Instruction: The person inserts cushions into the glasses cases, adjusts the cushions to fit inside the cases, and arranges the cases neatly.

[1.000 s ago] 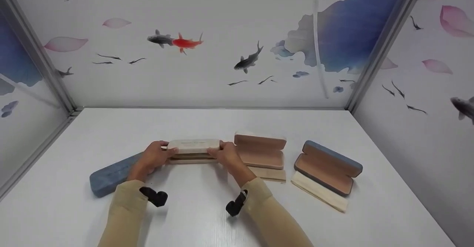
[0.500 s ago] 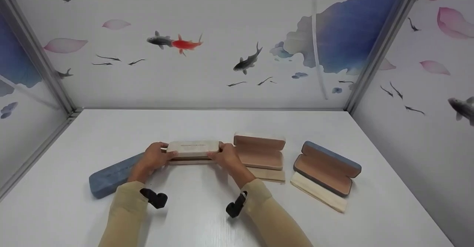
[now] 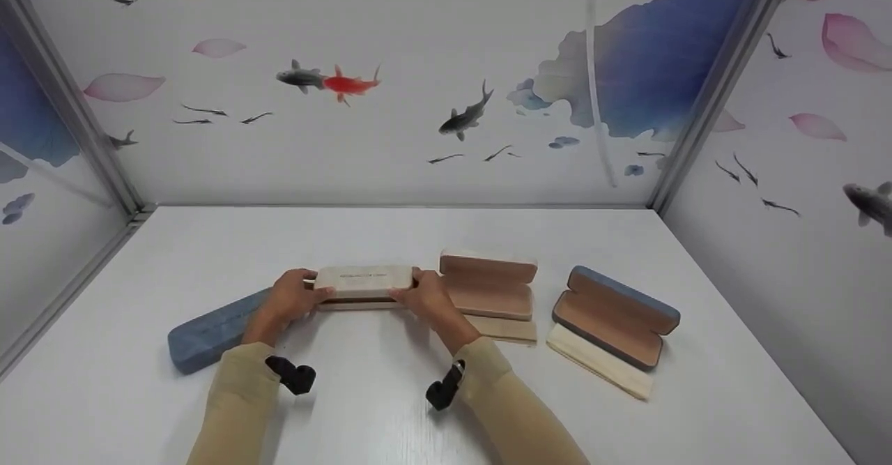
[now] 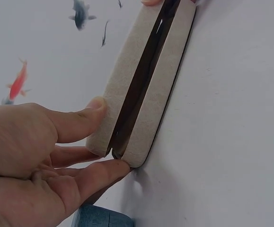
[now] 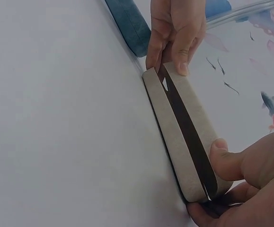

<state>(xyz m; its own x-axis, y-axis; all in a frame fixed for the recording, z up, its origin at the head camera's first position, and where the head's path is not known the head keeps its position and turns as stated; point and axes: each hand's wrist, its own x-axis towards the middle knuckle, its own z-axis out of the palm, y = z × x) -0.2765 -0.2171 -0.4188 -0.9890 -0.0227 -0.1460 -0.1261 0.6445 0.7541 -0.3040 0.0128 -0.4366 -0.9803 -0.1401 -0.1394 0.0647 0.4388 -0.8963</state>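
A cream glasses case (image 3: 366, 280) lies on the table between both hands, its lid lowered to leave a narrow dark gap along the front. At its left end my left hand (image 3: 289, 296) grips it, thumb on the lid's front and fingers at the end. My right hand (image 3: 432, 299) grips the right end the same way. In the left wrist view, the left thumb presses the lid of the case (image 4: 148, 94) while a finger touches the base. The right wrist view has both hands on the case (image 5: 174, 137); what lies inside is too dark to tell.
A closed blue glasses case (image 3: 209, 336) lies left, partly behind my left forearm. To the right are an open cream case (image 3: 491, 299) with a folded beige cloth (image 3: 505, 329), and an open blue case (image 3: 613, 322) with a cream cloth (image 3: 599, 360). Printed walls surround the white table (image 3: 369, 395).
The cream case's lid has tipped down toward the front, and the gap has narrowed. Both hands keep their hold at the two ends. The other cases have not moved.
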